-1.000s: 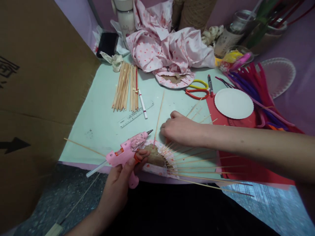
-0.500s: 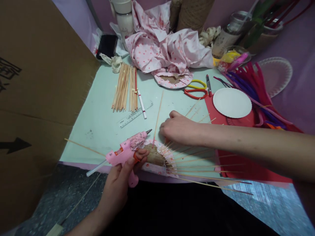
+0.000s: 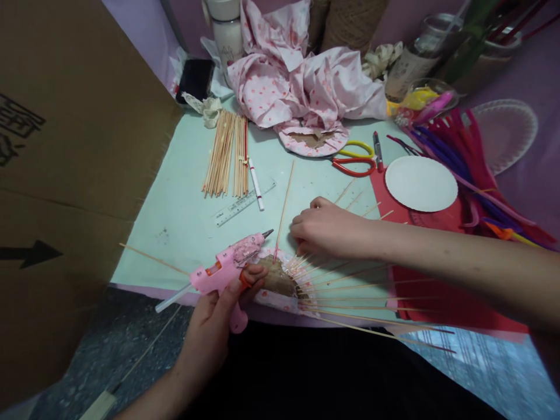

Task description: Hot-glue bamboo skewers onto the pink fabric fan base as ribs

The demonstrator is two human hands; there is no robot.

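Observation:
A pink hot glue gun (image 3: 230,259) is in my left hand (image 3: 219,312), a finger on its orange trigger and its dark nozzle pointing up and right. Below the nozzle lies a half-round piece (image 3: 277,279) of brown cardboard edged with pink patterned fabric. Thin wooden sticks (image 3: 341,287) fan out from it to the right, and one lone stick (image 3: 285,204) slants upward from its top. My right hand (image 3: 317,227) rests closed over the upper sticks near the fabric edge. Its fingers are curled down round a stick, their tips mostly hidden.
Behind lie a bundle of sticks (image 3: 225,154), a clear ruler (image 3: 238,207), a white marker (image 3: 256,185), scissors (image 3: 354,168) and crumpled patterned fabric (image 3: 301,87). A white paper plate (image 3: 420,183) sits on red sheets at right. Cardboard (image 3: 79,175) stands at left.
The whole view has shifted slightly, moving the scene a little to the right. Both hands keep nearly the same places over the cardboard piece and sticks.

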